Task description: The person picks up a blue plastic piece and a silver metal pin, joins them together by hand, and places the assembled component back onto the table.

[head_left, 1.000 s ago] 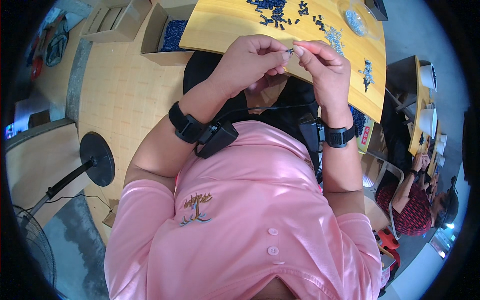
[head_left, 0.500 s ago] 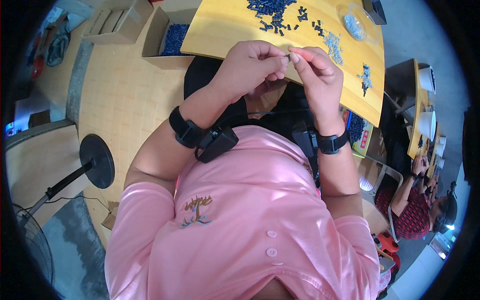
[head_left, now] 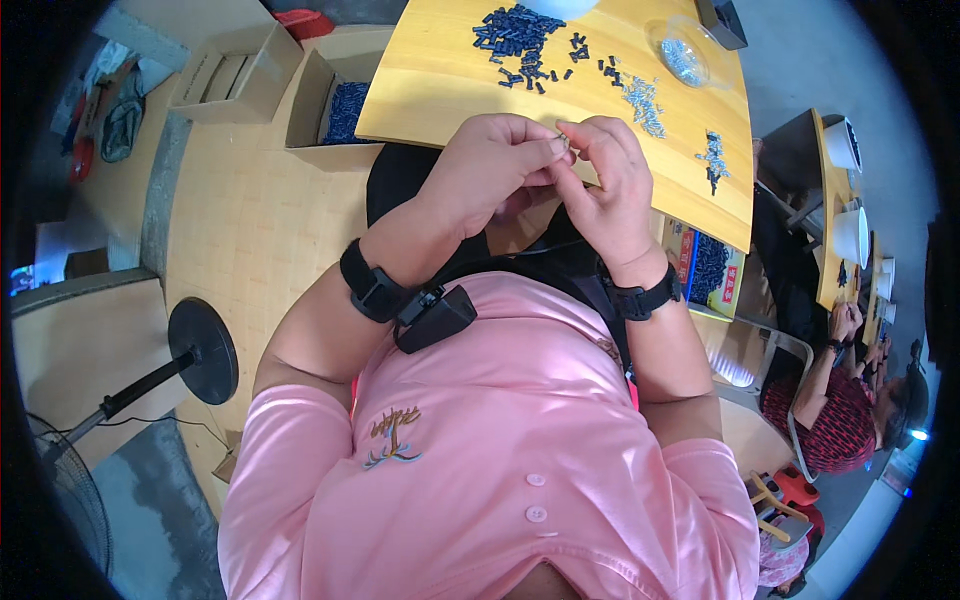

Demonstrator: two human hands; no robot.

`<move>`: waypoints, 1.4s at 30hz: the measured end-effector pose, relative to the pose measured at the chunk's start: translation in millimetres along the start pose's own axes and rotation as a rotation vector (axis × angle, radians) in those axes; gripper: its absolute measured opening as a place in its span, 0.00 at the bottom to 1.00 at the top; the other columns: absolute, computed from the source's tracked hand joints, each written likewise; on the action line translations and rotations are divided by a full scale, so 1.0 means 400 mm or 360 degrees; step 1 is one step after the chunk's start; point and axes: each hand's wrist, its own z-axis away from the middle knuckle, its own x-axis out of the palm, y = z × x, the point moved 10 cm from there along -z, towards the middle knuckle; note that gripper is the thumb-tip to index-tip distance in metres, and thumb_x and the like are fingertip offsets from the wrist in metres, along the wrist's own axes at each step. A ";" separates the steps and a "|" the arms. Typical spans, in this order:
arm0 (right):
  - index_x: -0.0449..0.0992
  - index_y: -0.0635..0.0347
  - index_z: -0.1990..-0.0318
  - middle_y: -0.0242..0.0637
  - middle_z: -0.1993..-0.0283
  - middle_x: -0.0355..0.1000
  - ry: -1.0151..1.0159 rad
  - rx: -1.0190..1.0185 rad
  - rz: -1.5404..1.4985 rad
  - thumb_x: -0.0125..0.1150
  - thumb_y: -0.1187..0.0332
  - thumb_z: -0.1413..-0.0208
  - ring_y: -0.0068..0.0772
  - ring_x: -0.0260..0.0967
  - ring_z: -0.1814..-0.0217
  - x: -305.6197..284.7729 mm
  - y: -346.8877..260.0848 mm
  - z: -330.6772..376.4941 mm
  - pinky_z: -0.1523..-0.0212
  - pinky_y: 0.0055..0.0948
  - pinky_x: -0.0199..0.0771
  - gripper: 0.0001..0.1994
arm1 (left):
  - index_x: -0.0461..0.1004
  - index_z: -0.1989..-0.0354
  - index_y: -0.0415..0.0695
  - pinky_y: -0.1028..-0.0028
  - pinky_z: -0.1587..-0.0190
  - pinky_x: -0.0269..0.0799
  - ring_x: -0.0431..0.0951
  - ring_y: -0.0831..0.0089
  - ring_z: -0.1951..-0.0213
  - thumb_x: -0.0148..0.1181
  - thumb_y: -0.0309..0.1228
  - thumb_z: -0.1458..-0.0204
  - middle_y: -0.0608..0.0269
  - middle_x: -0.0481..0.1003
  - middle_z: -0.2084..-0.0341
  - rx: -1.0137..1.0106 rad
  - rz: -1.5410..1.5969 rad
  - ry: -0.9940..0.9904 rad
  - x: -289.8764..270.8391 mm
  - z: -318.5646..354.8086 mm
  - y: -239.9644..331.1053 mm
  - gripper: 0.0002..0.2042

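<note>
My left hand (head_left: 495,170) and my right hand (head_left: 607,185) meet fingertip to fingertip just in front of the near edge of a yellow wooden table (head_left: 430,90). Between the fingertips they pinch a tiny metal part (head_left: 566,143), too small to make out. Both wrists wear black bands. On the table beyond the hands lie a heap of small dark blue parts (head_left: 515,35), a scatter of small silvery parts (head_left: 642,100) and a clear dish of silvery parts (head_left: 680,55). A small dark cluster (head_left: 714,160) sits toward the table's right edge.
An open cardboard box of dark blue parts (head_left: 340,105) and an empty box (head_left: 225,75) stand on the floor at the left. A fan's round black base (head_left: 205,350) is at lower left. Another seated person (head_left: 835,420) works at a second table (head_left: 830,230) on the right.
Both hands have drawn a little nearer to my body and lower in the picture, still pinched together on the small part.
</note>
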 end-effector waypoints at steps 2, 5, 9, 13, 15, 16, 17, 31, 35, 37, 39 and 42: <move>0.72 0.64 0.65 0.44 0.69 0.66 0.0041 -0.0037 -0.0006 0.62 0.76 0.62 0.45 0.66 0.65 -0.011 -0.011 0.001 0.64 0.35 0.68 0.13 | 0.74 0.62 0.35 0.77 0.59 0.72 0.75 0.75 0.64 0.55 0.30 0.47 0.60 0.75 0.67 0.0054 -0.0003 -0.0029 0.006 0.001 0.010 0.10; 0.73 0.64 0.65 0.43 0.69 0.67 0.0108 -0.0098 -0.0040 0.62 0.77 0.62 0.45 0.66 0.67 -0.022 -0.020 0.008 0.65 0.34 0.68 0.13 | 0.74 0.62 0.35 0.77 0.59 0.72 0.75 0.75 0.65 0.55 0.30 0.47 0.60 0.75 0.67 0.0005 -0.0076 -0.0077 0.013 0.011 0.009 0.10; 0.73 0.64 0.63 0.43 0.68 0.67 0.0144 -0.0071 -0.0112 0.62 0.78 0.63 0.44 0.66 0.66 -0.013 -0.010 0.023 0.66 0.34 0.69 0.14 | 0.74 0.62 0.35 0.77 0.59 0.72 0.76 0.75 0.64 0.55 0.30 0.47 0.60 0.76 0.67 -0.0041 -0.0119 -0.0021 -0.002 0.016 -0.006 0.10; 0.72 0.64 0.64 0.43 0.67 0.67 -0.0003 -0.0057 -0.0099 0.62 0.78 0.64 0.45 0.66 0.64 0.007 -0.015 0.033 0.64 0.35 0.69 0.15 | 0.75 0.63 0.36 0.77 0.60 0.72 0.76 0.75 0.65 0.55 0.31 0.47 0.60 0.76 0.67 -0.0160 -0.0204 -0.0019 -0.017 0.021 -0.045 0.10; 0.71 0.64 0.66 0.44 0.68 0.66 -0.0058 -0.0026 -0.0016 0.62 0.77 0.64 0.47 0.65 0.64 0.012 -0.017 0.035 0.64 0.36 0.68 0.13 | 0.75 0.63 0.36 0.77 0.60 0.73 0.76 0.75 0.66 0.55 0.31 0.47 0.60 0.76 0.68 -0.0155 -0.0194 -0.0018 -0.018 0.024 -0.050 0.10; 0.71 0.64 0.66 0.44 0.68 0.66 -0.0055 -0.0027 -0.0016 0.62 0.77 0.64 0.47 0.65 0.64 0.008 -0.022 0.034 0.64 0.36 0.68 0.13 | 0.76 0.64 0.36 0.77 0.61 0.73 0.76 0.75 0.66 0.55 0.31 0.47 0.60 0.77 0.69 -0.0152 -0.0176 -0.0012 -0.018 0.026 -0.051 0.10; 0.70 0.65 0.69 0.44 0.69 0.65 -0.0093 -0.0039 0.0093 0.61 0.76 0.63 0.47 0.65 0.65 0.008 -0.030 0.029 0.64 0.37 0.67 0.11 | 0.76 0.64 0.36 0.77 0.61 0.73 0.76 0.75 0.66 0.55 0.31 0.47 0.60 0.77 0.69 -0.0151 -0.0178 -0.0013 -0.018 0.027 -0.051 0.10; 0.69 0.64 0.81 0.44 0.79 0.63 -0.0555 -0.0264 0.0398 0.59 0.69 0.62 0.48 0.65 0.74 0.069 -0.061 0.056 0.71 0.40 0.68 0.08 | 0.77 0.71 0.34 0.81 0.71 0.73 0.76 0.77 0.74 0.55 0.26 0.49 0.60 0.76 0.75 -0.0139 -0.0149 0.0048 -0.018 0.050 -0.097 0.07; 0.70 0.63 0.83 0.46 0.78 0.66 -0.0684 0.0014 0.0414 0.59 0.66 0.62 0.49 0.67 0.73 0.115 0.016 0.080 0.70 0.40 0.69 0.09 | 0.75 0.64 0.36 0.76 0.62 0.74 0.77 0.73 0.67 0.52 0.28 0.46 0.60 0.76 0.70 -0.0488 -0.0172 0.0197 -0.059 0.039 -0.197 0.09; 0.71 0.63 0.82 0.47 0.77 0.68 -0.0667 0.0136 0.0463 0.59 0.65 0.61 0.49 0.68 0.72 0.117 0.050 0.075 0.69 0.40 0.70 0.10 | 0.73 0.61 0.36 0.75 0.62 0.74 0.76 0.71 0.67 0.53 0.30 0.47 0.60 0.75 0.70 -0.0409 0.0125 0.0250 -0.068 0.015 -0.197 0.10; 0.73 0.62 0.81 0.47 0.77 0.69 -0.0735 0.0352 0.0520 0.60 0.60 0.60 0.48 0.69 0.73 0.122 0.109 0.075 0.70 0.40 0.70 0.13 | 0.72 0.60 0.36 0.76 0.62 0.74 0.76 0.71 0.68 0.53 0.30 0.47 0.59 0.75 0.70 -0.0462 0.0138 0.0169 -0.063 0.000 -0.210 0.11; 0.75 0.61 0.81 0.46 0.77 0.70 -0.0827 0.0360 0.0564 0.62 0.58 0.62 0.46 0.70 0.73 0.136 0.131 0.069 0.70 0.39 0.71 0.14 | 0.71 0.60 0.35 0.78 0.63 0.75 0.77 0.70 0.67 0.50 0.28 0.46 0.57 0.75 0.70 -0.0586 0.0206 0.0290 -0.074 -0.015 -0.245 0.10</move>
